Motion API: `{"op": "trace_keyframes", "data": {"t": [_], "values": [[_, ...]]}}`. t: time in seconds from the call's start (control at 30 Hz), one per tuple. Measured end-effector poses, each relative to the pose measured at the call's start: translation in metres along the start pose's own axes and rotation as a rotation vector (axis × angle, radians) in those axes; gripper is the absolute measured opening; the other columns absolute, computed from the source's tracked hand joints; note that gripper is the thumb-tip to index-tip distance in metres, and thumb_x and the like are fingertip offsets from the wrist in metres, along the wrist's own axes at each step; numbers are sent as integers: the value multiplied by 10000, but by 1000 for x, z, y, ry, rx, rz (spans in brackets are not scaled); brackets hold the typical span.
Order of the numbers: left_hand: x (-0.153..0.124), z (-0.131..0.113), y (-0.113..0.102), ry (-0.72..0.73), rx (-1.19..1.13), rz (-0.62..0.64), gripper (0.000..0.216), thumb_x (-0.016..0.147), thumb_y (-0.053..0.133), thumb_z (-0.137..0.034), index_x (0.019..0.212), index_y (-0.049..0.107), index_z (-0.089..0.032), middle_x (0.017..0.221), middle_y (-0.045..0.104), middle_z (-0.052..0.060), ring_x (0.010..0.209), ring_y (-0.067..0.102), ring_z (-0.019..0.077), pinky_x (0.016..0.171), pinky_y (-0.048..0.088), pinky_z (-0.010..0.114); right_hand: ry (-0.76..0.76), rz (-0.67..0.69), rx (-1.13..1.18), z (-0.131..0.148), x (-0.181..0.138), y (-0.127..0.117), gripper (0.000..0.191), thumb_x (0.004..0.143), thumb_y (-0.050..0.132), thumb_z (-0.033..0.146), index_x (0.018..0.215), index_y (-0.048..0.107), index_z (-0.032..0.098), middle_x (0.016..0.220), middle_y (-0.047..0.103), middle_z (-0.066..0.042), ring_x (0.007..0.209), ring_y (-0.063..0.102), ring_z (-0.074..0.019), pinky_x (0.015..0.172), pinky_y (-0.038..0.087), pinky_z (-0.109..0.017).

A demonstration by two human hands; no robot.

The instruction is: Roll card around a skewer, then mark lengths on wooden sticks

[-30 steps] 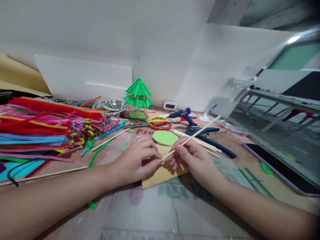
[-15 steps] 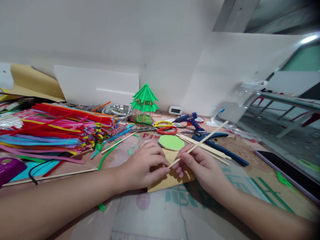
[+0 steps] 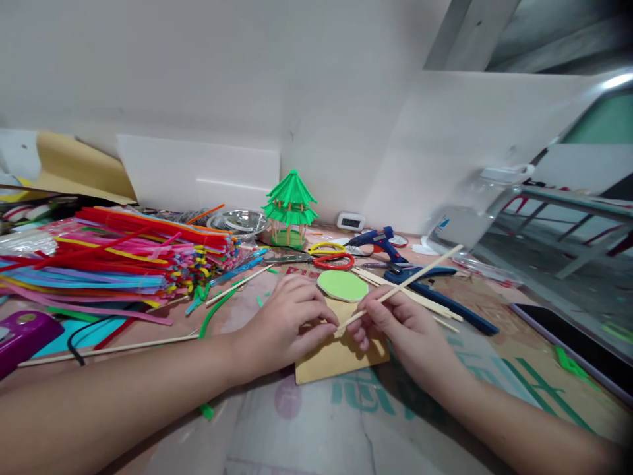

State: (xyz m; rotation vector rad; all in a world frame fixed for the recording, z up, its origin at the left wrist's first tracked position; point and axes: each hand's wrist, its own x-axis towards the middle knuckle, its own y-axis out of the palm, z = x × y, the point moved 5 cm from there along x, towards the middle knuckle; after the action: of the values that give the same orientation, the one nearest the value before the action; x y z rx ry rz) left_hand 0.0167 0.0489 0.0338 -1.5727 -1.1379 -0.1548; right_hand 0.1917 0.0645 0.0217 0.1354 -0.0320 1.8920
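A thin pale wooden stick (image 3: 413,280) slants up to the right between my hands. My right hand (image 3: 395,323) is closed on it, pinching it with thumb and fingers near its lower part. At the lower end, my left hand (image 3: 291,320) has thumb and index fingertip closed together on the tip. Beneath both hands lies a tan card (image 3: 321,366). A light green, many-sided disc (image 3: 343,285) rests just beyond the fingers, at the card's far edge. More flat wooden sticks (image 3: 435,302) lie beyond my right hand.
Pipe cleaners (image 3: 123,264) are heaped at left, near a purple tool (image 3: 30,336). A green tiered pagoda model (image 3: 291,210) stands at the back. Orange-and-yellow-handled scissors (image 3: 331,257), a blue glue gun (image 3: 378,241), blue-handled pliers (image 3: 445,297), a phone (image 3: 573,343) and a clear jug (image 3: 459,211) surround the work.
The whole view has shifted slightly, so things sit a little further right and lower. Both hands keep nearly the same pose around the stick.
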Motion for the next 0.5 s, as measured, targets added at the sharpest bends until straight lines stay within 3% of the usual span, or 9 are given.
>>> {"op": "trace_keyframes", "data": {"t": [0.3, 0.5], "values": [[1, -2, 3, 16, 78, 39, 119, 899, 569, -156, 828, 646, -213, 856, 676, 7, 901, 586, 177, 902, 426, 357, 1, 34, 4, -1, -1, 3, 437, 809, 774, 577, 836, 543, 207, 689, 750, -36, 573, 702, -150, 553, 592, -264], [1, -2, -1, -51, 26, 40, 95, 885, 567, -156, 853, 647, -196, 882, 652, 19, 911, 576, 178, 877, 419, 344, -40, 47, 26, 1, -1, 2, 431, 830, 754, 579, 833, 536, 207, 682, 741, -21, 592, 716, -155, 563, 595, -263]]}}
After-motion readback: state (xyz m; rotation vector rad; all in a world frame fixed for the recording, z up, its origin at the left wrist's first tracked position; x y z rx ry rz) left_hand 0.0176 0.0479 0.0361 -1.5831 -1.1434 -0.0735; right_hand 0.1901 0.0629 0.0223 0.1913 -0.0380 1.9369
